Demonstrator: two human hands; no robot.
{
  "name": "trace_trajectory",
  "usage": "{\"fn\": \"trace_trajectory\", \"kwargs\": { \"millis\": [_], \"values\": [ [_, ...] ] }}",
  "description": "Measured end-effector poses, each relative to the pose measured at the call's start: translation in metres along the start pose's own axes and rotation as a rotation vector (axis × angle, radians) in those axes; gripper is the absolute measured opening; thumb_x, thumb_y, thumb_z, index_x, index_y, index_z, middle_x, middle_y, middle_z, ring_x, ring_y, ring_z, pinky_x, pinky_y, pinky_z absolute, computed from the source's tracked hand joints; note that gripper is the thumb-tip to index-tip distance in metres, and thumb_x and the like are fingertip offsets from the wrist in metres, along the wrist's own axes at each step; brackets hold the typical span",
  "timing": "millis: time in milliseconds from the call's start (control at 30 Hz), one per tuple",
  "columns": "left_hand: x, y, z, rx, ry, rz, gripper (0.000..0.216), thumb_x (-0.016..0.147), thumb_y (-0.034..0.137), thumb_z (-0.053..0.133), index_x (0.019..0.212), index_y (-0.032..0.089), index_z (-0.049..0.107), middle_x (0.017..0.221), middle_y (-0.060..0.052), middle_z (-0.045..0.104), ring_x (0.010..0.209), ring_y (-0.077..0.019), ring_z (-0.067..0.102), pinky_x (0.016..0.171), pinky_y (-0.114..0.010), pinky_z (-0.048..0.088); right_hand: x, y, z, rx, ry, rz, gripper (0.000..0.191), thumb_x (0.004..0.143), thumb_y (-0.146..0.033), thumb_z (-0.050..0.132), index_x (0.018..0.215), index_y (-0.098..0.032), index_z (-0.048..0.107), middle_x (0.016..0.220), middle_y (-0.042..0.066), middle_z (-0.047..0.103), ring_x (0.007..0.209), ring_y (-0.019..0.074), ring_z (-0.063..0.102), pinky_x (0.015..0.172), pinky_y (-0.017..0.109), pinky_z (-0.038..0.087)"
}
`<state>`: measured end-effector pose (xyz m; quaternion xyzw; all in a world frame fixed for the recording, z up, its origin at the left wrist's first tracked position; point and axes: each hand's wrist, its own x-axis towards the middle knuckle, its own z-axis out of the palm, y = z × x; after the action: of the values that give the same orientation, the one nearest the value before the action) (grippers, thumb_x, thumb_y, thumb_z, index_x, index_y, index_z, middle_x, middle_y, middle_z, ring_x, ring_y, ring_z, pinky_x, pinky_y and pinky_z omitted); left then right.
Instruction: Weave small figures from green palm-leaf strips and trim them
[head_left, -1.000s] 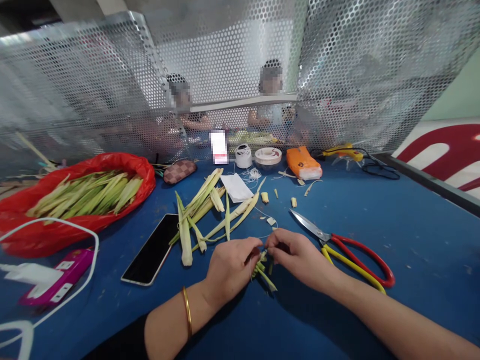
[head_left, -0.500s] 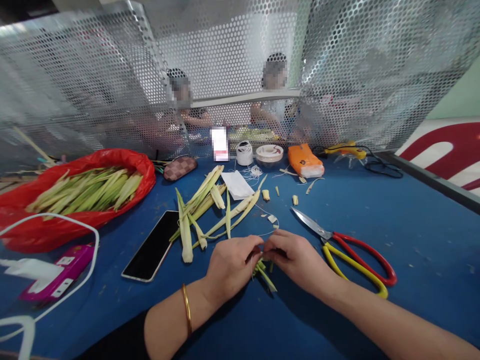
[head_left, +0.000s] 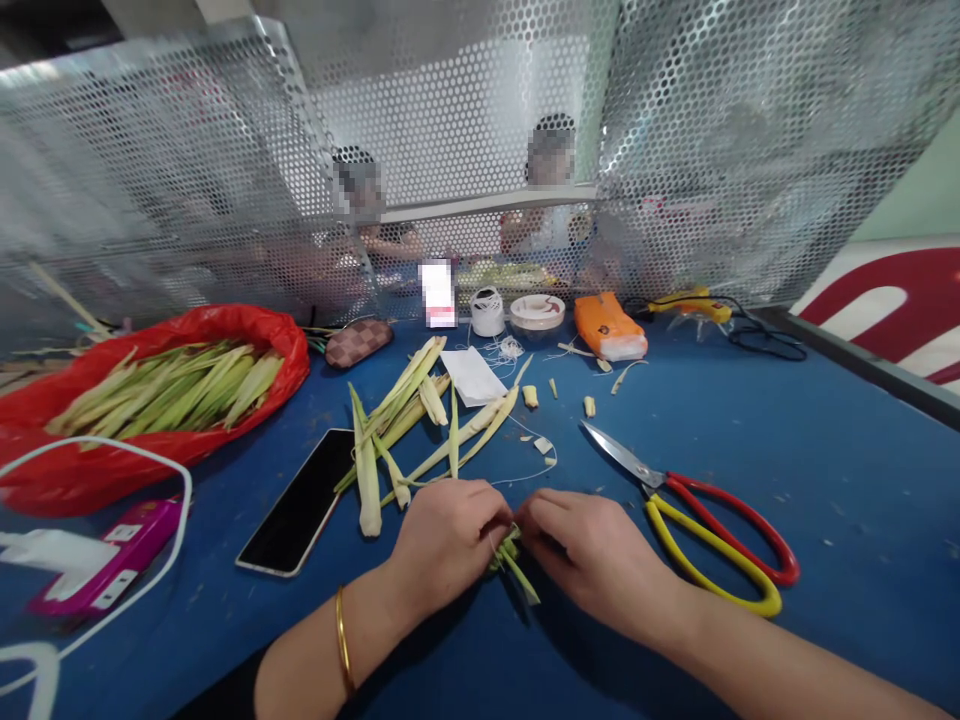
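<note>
My left hand [head_left: 448, 540] is closed around a small bundle of green corn husk strips [head_left: 519, 574], whose cut ends stick out below the fingers. Close beside it, my right hand [head_left: 592, 548] has thumb and fingers pinched together at the top of the bundle; what they grip is mostly hidden, though a white thread [head_left: 553, 452] curves over the table toward both hands. Loose corn husks [head_left: 367, 490] lie beyond my left hand. To the right rest scissors [head_left: 637, 470] with one red and one yellow handle, blades apart.
A red plastic bag [head_left: 281, 350] of husks stands left, near a purple power strip [head_left: 142, 545] and a black phone [head_left: 300, 510]. Farther back are white string [head_left: 487, 312], a tape roll [head_left: 537, 312] and an orange tissue pack [head_left: 607, 325]. Two people sit behind the perforated screen [head_left: 465, 110].
Both hands have come slightly toward me with the husk bundle, and my right hand has turned a little over it. The view has tilted slightly up.
</note>
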<state>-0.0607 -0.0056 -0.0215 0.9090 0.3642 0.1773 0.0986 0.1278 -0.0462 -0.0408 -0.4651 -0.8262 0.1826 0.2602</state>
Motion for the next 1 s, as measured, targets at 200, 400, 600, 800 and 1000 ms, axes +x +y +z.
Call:
{"fn": "trace_trajectory", "kwargs": {
  "millis": [200,400,600,800,1000],
  "values": [
    [0.001,-0.007,-0.004,-0.018,-0.121,0.006,0.013,0.081,0.012,0.054,0.073,0.019,0.063,0.071,0.001,0.065,0.068,-0.0135,0.061,0.059,-0.023,0.037,-0.002,-0.006,0.001,-0.146,-0.060,-0.107,0.018,0.090,-0.011,0.045,0.080,-0.019,0.057,0.086,0.004,0.064,0.075,0.0157,0.059,0.066,0.025,0.043],
    [-0.001,-0.009,-0.007,-0.009,-0.167,-0.024,0.013,0.080,0.011,0.052,0.073,0.019,0.061,0.072,0.001,0.063,0.066,-0.0131,0.057,0.059,-0.024,0.034,-0.001,-0.006,-0.001,-0.205,-0.104,-0.187,0.022,0.090,-0.009,0.041,0.082,-0.019,0.059,0.087,0.005,0.066,0.072,0.0164,0.056,0.065,0.026,0.043],
    [-0.004,-0.010,-0.007,-0.041,-0.174,-0.123,0.017,0.076,0.009,0.049,0.070,0.019,0.060,0.071,0.000,0.063,0.067,-0.0143,0.057,0.059,-0.025,0.033,0.000,-0.006,-0.004,-0.191,-0.152,-0.216,0.023,0.080,-0.002,0.045,0.082,-0.020,0.058,0.100,0.004,0.065,0.077,0.0160,0.058,0.066,0.025,0.045],
    [-0.001,-0.009,-0.012,-0.137,-0.137,-0.245,0.010,0.072,0.014,0.056,0.069,0.021,0.062,0.071,0.001,0.065,0.071,-0.0145,0.058,0.062,-0.025,0.033,0.003,-0.005,-0.004,-0.211,-0.213,-0.139,0.019,0.069,-0.005,0.049,0.078,-0.020,0.056,0.096,0.005,0.062,0.069,0.0140,0.059,0.058,0.021,0.044],
    [0.006,-0.009,-0.023,-0.464,-0.094,-0.291,0.013,0.068,0.020,0.062,0.059,0.018,0.053,0.072,0.002,0.064,0.069,-0.0125,0.056,0.062,-0.023,0.036,0.005,-0.002,-0.005,-0.234,-0.279,-0.058,0.020,0.069,-0.003,0.046,0.077,-0.020,0.053,0.092,0.006,0.060,0.066,0.0133,0.060,0.057,0.019,0.044]
  ]
}}
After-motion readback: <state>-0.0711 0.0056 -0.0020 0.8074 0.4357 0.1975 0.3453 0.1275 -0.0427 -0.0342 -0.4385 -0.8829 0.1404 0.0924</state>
